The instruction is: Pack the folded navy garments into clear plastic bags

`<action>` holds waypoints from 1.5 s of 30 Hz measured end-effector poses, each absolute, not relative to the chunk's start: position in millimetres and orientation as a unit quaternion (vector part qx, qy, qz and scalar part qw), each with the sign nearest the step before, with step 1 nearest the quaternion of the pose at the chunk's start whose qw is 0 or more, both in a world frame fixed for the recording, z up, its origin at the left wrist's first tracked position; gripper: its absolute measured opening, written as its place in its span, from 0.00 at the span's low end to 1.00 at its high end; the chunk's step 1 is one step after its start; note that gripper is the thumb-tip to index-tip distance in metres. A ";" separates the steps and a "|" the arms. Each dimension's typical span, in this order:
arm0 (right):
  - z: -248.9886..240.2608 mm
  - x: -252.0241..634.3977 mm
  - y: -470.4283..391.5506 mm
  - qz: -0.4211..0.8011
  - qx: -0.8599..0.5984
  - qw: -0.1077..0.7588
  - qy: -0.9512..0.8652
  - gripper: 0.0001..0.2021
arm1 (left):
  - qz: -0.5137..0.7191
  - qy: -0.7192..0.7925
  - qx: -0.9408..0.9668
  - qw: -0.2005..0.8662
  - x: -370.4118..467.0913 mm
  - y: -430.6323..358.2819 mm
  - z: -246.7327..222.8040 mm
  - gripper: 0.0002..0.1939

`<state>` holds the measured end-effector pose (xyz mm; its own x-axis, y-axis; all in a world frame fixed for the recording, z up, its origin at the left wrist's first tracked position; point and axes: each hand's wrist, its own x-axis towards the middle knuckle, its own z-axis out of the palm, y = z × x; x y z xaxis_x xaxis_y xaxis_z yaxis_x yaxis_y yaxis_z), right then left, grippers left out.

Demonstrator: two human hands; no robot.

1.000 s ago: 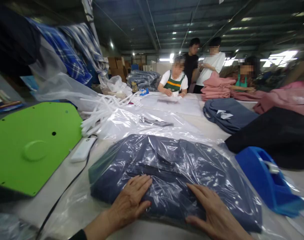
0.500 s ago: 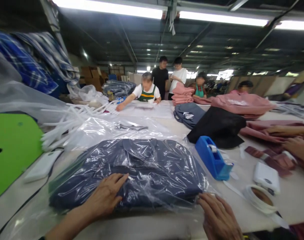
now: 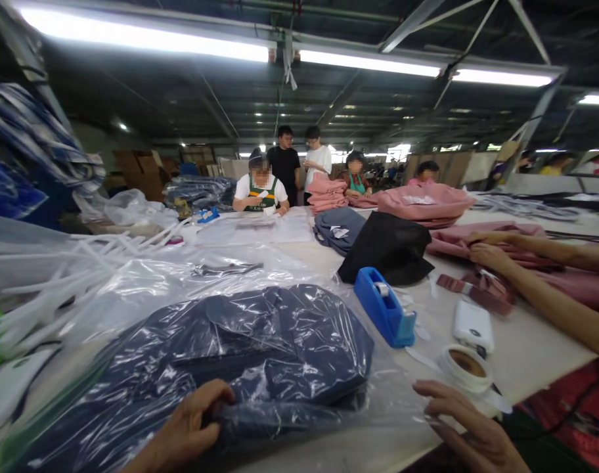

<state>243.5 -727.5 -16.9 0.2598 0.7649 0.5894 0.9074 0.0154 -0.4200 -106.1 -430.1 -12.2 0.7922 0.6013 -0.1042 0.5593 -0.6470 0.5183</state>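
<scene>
Nearest the camera, the left hand (image 3: 188, 430) curls over the front edge of a dark navy garment (image 3: 240, 355) sealed in a clear plastic bag (image 3: 146, 295), fingers bent and gripping the bagged fabric. The right hand (image 3: 469, 430) lies at the near right corner of the worktop (image 3: 536, 348), fingers spread and loosely extended, the fingertips touching the loose edge of the bag without closing on it. The bagged garment lies flat on the worktop between the two hands, reaching left and away from them.

Just beyond the right hand sits a roll of tape (image 3: 464, 366), with a small white device (image 3: 473, 325) close behind it. A blue tape dispenser (image 3: 382, 307) stands just beside the far right corner of the bagged garment. To the right, another person's forearms (image 3: 540, 289) reach in over pink fabric (image 3: 477, 243).

Farther back lie a black garment (image 3: 388, 246), a folded grey-blue garment (image 3: 336, 230) and stacks of pink clothing (image 3: 422, 202). On the left, loose clear plastic sheets and white strips (image 3: 48, 276) are heaped. At the far end of the worktop, several people (image 3: 284, 177) stand or sit at work.
</scene>
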 end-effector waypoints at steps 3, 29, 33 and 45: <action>7.4 230.9 -720.0 0.017 -0.681 0.463 -0.567 0.06 | 0.025 0.340 0.885 0.316 -111.4 -418.4 -23.6 0.19; -5.0 250.5 -613.4 0.010 -0.840 0.408 -0.358 0.22 | -0.001 0.446 0.881 0.157 -81.3 -428.9 -7.8 0.19; -13.5 249.5 -609.8 -0.016 -0.855 0.353 -0.380 0.20 | 0.052 0.353 0.934 -0.032 -77.9 -435.2 -20.8 0.18; -30.0 259.9 -610.4 -0.138 -0.821 0.297 -0.468 0.14 | 0.194 0.265 0.885 0.329 -16.2 -432.5 -29.9 0.15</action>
